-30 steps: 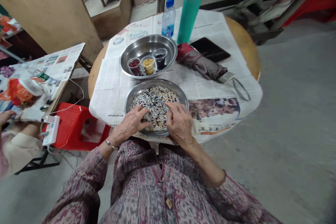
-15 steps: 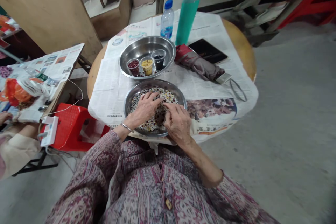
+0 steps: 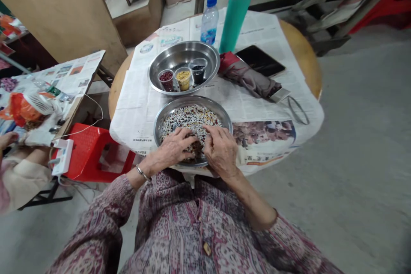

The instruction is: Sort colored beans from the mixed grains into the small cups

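Observation:
A steel pan [image 3: 224,115] of mixed white, dark, yellow and red beans [image 3: 189,117] sits at the near edge of a round newspaper-covered table [image 3: 302,55]. My left hand [image 3: 171,150] lies flat on the beans at the pan's near side, fingers spread. My right hand [image 3: 220,150] rests beside it, fingers apart on the beans, nothing gripped. Behind stands a second steel pan [image 3: 183,53] with three small cups: red beans [image 3: 166,78], yellow grains [image 3: 183,76], black beans [image 3: 198,70].
A water bottle [image 3: 208,21] and a teal flask [image 3: 237,4] stand at the table's far side. A folded umbrella [image 3: 248,79], a dark tablet [image 3: 260,61] and a cord loop [image 3: 297,109] lie right. At left are a red stool [image 3: 93,145], a cluttered table [image 3: 48,94] and another person's hand [image 3: 8,139].
My left hand slid back from the pan's middle toward its near edge. The right hand stayed in place. A dark patch of beans shows between the hands.

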Tool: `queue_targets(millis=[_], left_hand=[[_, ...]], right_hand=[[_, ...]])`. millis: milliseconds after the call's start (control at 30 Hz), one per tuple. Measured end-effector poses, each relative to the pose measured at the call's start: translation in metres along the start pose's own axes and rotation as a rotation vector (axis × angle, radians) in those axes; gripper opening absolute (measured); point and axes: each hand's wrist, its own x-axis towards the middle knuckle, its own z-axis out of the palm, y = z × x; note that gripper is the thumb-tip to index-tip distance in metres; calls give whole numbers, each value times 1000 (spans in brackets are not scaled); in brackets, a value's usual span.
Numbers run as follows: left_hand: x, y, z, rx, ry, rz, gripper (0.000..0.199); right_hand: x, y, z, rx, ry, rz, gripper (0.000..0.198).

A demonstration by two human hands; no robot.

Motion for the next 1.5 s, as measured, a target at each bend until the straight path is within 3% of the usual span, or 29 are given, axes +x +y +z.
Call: queue_targets(millis=[133,300,433,533,633,833,1100,1233,1300,1400,1500], left_hand=[[17,3,7,6,-5,29,28],[40,-16,3,85,87,-63,35],[33,-25,-6,129,126,-185,22],[14,-24,-11,117,82,-263,49],[-4,-17,-13,79,10,-254,70],[3,3,2,-71,-22,-122,21],[43,-5,-1,47,183,-117,21],[40,-12,-6,106,130,-238,59],[35,-12,-5,77,94,-214,52],[26,-9,1,-40,67,-104,23],[16,-5,6,-122,58,-58,26]], right_hand=[[-1,1,1,-22,-4,-19,33],[-1,0,1,-28,9,-25,33],[0,-1,-1,-26,7,-37,34],[0,-1,-1,-22,16,-37,33],[0,0,-1,-23,14,-42,32],[-1,2,1,-22,20,-52,31],[-1,2,1,-13,40,-51,32],[-1,1,1,-10,36,-49,32],[-1,1,1,-4,37,-44,32],[0,1,1,14,45,-43,31],[-1,2,1,33,55,-48,32]])
